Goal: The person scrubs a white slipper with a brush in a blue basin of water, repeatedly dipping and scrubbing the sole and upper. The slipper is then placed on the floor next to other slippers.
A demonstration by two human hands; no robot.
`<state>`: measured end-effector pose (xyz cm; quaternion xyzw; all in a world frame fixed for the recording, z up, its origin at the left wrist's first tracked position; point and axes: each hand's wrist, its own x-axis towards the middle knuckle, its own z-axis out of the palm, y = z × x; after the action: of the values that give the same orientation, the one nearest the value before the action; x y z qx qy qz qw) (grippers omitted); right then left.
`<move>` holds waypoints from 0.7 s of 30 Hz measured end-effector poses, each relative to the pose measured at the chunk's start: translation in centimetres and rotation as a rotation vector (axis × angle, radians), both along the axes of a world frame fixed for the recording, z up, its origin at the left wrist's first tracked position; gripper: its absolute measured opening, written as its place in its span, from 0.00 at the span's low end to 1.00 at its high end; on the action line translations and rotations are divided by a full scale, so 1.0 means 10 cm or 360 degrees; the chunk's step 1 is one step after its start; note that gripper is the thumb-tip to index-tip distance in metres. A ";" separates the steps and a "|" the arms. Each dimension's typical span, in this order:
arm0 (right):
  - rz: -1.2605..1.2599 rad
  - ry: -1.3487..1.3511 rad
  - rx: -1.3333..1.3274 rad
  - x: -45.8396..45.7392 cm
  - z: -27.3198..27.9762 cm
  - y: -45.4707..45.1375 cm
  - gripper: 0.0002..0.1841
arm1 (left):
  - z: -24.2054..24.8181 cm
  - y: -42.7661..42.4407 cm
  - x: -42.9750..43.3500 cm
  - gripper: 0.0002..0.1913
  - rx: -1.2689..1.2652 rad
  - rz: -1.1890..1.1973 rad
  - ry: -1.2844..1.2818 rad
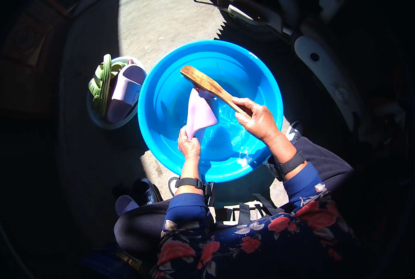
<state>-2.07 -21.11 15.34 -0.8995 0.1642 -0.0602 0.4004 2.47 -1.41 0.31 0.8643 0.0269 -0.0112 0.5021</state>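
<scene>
A large blue plastic basin (145,139) with some water in it stands on the floor before me. Over it my left hand (190,144) grips one end of a pale pink slide sandal (201,113), held tilted above the water. My right hand (259,118) holds the handle of a wooden brush (207,83). The brush's head lies at the sandal's far end, with its bristle side turned down and mostly hidden. Left of the basin, a pale bowl (118,125) holds a green strapped sandal (104,82) and a lilac slide sandal (125,90).
A scooter or similar vehicle with a white panel (325,73) stands in shadow at the right. Near my left knee are a dark blue shoe (146,191) and a lilac sandal (125,204). Sunlit concrete floor (158,24) shows beyond the basin.
</scene>
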 end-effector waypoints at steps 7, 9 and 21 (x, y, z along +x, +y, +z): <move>0.0033 0.0009 0.0339 0.08 -0.24 -0.19 0.21 | -0.05 0.02 -0.06 0.22 -0.0261 -0.0044 0.0133; -0.0017 0.0111 0.0508 0.06 -0.29 -0.25 0.20 | -0.09 0.03 -0.08 0.22 -0.0179 -0.0080 0.0210; -0.0556 0.0621 0.0658 0.11 -0.92 -0.47 0.20 | -0.11 0.03 -0.08 0.22 -0.0101 -0.0090 0.0536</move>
<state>-1.00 -25.79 6.10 -0.7521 0.3983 0.0800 0.5190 1.70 -1.08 -0.80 0.8344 0.0859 -0.1707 0.5169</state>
